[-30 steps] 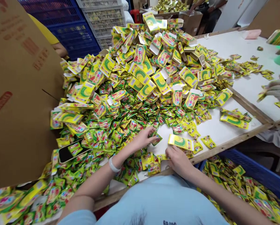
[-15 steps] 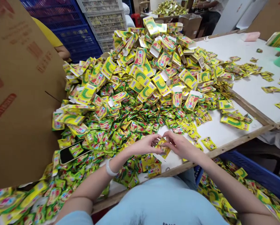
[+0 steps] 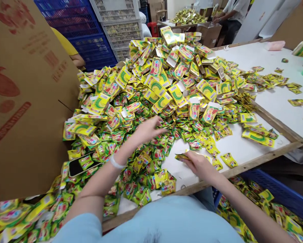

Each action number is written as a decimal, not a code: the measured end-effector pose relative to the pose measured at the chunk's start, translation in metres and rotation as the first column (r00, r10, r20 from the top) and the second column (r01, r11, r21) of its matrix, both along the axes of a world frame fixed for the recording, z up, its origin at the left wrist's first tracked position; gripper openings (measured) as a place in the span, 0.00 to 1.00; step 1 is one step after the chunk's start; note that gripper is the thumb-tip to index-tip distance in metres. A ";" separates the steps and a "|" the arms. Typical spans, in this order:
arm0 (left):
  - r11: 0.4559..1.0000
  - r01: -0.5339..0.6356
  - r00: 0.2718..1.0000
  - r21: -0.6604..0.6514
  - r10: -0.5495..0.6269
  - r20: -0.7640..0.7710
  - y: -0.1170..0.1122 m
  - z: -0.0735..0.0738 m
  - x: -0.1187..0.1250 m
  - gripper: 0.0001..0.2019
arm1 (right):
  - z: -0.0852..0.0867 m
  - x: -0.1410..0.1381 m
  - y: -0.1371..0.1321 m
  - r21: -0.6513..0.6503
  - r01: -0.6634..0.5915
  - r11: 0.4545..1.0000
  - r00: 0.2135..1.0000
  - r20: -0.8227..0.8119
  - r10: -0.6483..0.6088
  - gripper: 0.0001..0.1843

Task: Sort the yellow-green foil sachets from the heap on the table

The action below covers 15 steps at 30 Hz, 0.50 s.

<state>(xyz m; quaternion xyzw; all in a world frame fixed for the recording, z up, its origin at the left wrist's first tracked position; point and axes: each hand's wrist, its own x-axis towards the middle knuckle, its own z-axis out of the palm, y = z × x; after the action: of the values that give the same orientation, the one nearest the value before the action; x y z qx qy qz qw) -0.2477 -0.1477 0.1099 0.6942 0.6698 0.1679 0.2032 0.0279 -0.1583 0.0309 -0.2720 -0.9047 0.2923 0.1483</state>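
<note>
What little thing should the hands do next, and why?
Maybe the left hand could pinch one from the pile of little packets. Its fingers are spread close to the pile, with nothing seen between them, while the right hand has its grip on a wrapped packet.

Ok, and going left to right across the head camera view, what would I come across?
Cardboard box, phone, wristband, left hand, held packet, right hand, then the blue crate at lower right.
</note>
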 end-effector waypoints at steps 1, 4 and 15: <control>0.987 -0.092 0.987 0.128 0.108 -0.121 0.013 0.006 -0.022 0.20 | -0.005 -0.002 -0.006 0.050 -0.025 0.998 0.997 0.079 0.021 0.09; 0.912 -0.301 0.830 0.278 0.394 -0.395 0.044 0.015 -0.078 0.30 | -0.015 -0.006 -0.020 0.041 -0.127 0.991 0.962 0.250 0.113 0.11; 0.860 0.338 0.932 0.381 -0.251 -0.260 -0.058 -0.003 0.021 0.16 | 0.012 0.000 0.015 -0.927 -0.304 0.218 0.817 -0.371 -0.441 0.25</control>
<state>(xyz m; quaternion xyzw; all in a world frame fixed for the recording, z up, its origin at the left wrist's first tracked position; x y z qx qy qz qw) -0.2267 -0.2058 0.1064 0.8293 0.5203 0.2038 0.0039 0.0280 -0.1436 0.0427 -0.2443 -0.4130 0.8490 0.2213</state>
